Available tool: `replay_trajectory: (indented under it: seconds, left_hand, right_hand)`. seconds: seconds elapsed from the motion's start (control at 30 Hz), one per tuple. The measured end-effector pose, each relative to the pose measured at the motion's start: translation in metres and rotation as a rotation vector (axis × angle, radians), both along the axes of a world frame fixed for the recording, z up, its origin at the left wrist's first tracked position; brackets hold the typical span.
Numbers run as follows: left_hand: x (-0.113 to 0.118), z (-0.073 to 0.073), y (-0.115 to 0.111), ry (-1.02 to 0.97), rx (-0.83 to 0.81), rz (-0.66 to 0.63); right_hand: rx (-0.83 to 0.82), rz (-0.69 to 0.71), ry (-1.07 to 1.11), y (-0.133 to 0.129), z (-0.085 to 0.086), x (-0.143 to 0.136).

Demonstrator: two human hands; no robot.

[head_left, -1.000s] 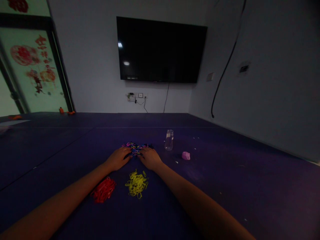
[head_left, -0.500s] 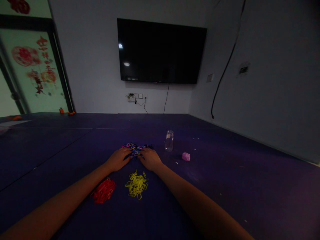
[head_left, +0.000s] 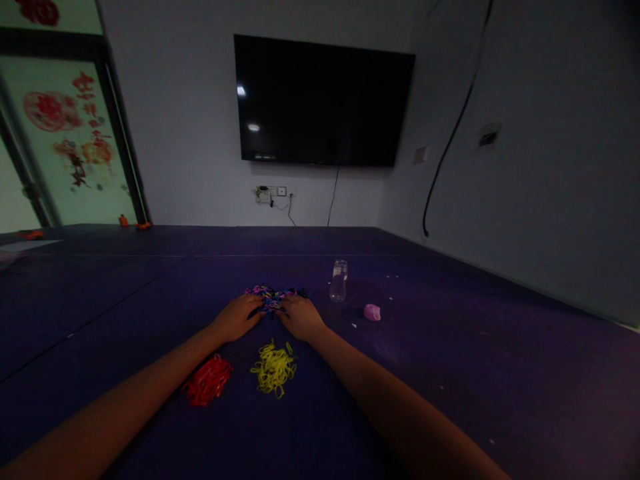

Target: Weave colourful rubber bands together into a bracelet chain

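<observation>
A mixed pile of blue, pink and dark bands [head_left: 271,299] lies on the purple surface. My left hand [head_left: 239,319] rests on its left side and my right hand [head_left: 301,318] on its right side, both with fingers apart and nothing visibly held. Nearer to me, between my forearms, are a yellow pile of bands [head_left: 274,369] and, beside my left forearm, a red pile of bands [head_left: 209,381].
Right of my right hand, a clear bottle [head_left: 339,281] stands upright, with a pink lump [head_left: 372,312] near it. Small white scraps dot the purple surface [head_left: 450,347]. A television [head_left: 325,103] hangs on the far wall.
</observation>
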State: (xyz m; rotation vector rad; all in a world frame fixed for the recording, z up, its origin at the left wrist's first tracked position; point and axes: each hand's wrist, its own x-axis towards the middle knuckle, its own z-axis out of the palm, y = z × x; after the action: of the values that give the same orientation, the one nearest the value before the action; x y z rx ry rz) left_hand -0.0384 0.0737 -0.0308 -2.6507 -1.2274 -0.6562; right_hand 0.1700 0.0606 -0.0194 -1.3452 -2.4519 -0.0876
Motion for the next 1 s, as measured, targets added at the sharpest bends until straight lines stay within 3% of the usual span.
replay_trajectory:
  seconds: [1.0]
  left_hand:
    - [0.0002, 0.0009, 0.0003, -0.008, -0.010, -0.001]
  right_hand:
    - [0.012, -0.011, -0.001, -0.0010, 0.0001, 0.0001]
